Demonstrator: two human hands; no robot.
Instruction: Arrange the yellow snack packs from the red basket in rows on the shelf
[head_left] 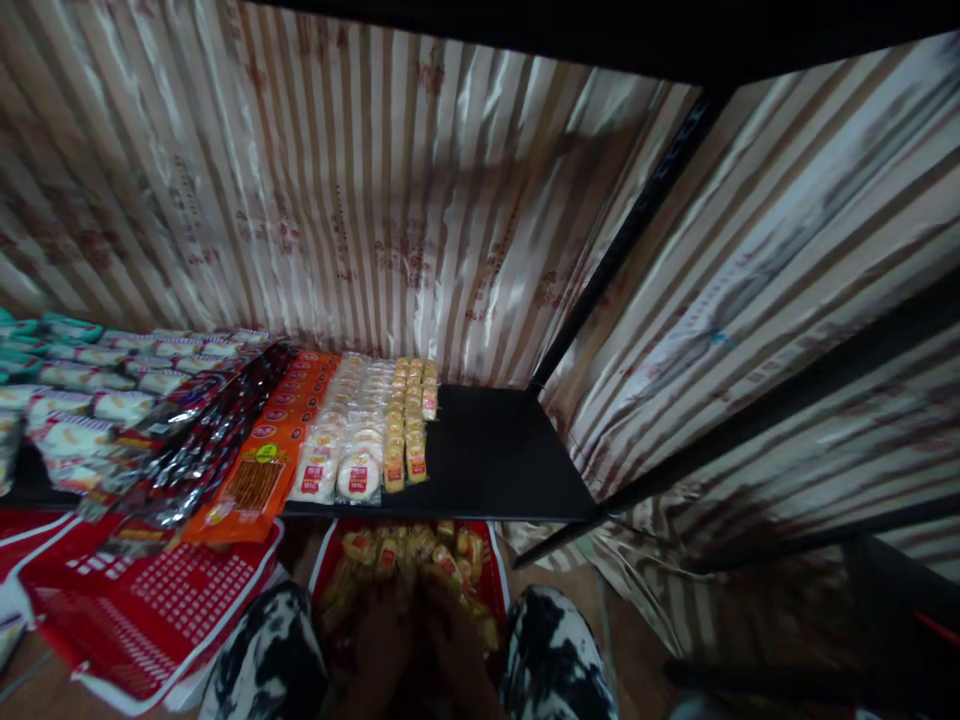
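Red plastic basket w/ white rim (504, 585) sits on the floor btwn the person's knees, just below the front edge of a black shelf (495, 460). Gold-wrapped packets (450, 565) fill it, lying at mixed angles: one nr the far left has its long axis pointing away toward the shelf, another right of centre slants from upper L to lower R.

L hand (384, 605) & R hand (446, 600) are both down in the basket among the packets, side by side, fingers directed toward the shelf. V dark & blurry there, so can't tell if fingers are apart, together or clamped on a packet.

On the shelf, more of the same in a gold double row (405, 430), running front to back; front two have their long axis up-down in view, red labels facing the person. Bare shelf to their R.

L of the row: clear packs of round white crackers (360, 470), then an orange pack (255, 480) pointing front to back, its near end over the shelf edge, dark glossy packs (202, 440) on a slant, & white packs (127, 405). Second red basket (150, 620) lower L. Striped cloth (405, 190) hangs behind.
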